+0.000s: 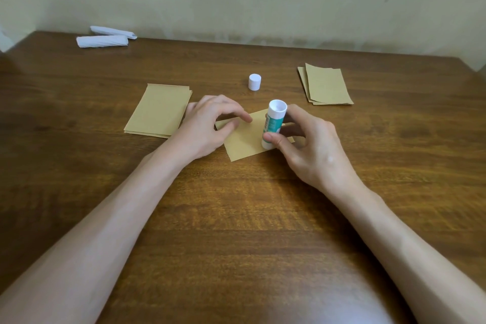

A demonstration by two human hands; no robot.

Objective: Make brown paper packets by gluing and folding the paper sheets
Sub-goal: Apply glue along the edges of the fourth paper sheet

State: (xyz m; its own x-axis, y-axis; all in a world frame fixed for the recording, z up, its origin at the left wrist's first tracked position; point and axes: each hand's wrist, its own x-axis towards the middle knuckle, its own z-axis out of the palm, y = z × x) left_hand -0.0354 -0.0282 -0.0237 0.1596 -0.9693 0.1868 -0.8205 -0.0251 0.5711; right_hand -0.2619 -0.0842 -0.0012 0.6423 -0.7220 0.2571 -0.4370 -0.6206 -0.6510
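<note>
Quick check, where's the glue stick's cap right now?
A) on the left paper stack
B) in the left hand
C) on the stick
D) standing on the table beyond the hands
D: the white cap stands by itself on the table, beyond the glue stick that the right hand grips.

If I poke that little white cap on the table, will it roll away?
The cap stands on a flat end, so a poke would probably slide it. It looks short and wide, so tipping seems unlikely. Knocked onto its round side, it would likely roll.
</note>
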